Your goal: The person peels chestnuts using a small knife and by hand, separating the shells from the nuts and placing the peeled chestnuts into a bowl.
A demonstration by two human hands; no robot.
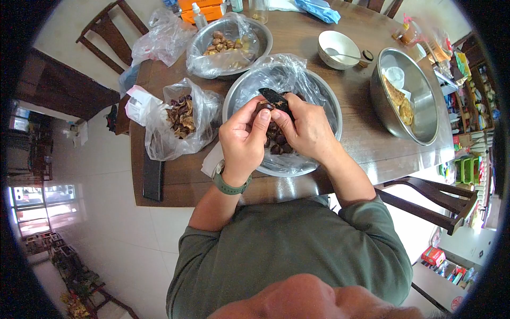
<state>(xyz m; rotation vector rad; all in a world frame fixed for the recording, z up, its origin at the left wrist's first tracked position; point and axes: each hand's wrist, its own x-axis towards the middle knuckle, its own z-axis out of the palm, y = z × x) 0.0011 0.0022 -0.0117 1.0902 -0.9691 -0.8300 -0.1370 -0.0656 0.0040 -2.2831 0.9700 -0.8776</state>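
My left hand pinches a dark brown chestnut between thumb and fingers. My right hand is closed round a small black knife-like tool, its thumb pressed against the chestnut; the handle is mostly hidden in the palm. Both hands are over a metal bowl lined with a clear plastic bag. Dark chestnuts lie in that bag, partly covered by my hands. To the left, a clear bag holds brown shell pieces.
Behind stands a metal basin with plastic and lighter brown nuts. A white bowl with a spoon is farther right. At the right, a large steel bowl contains flat browned food. A black phone-like slab lies near the left edge.
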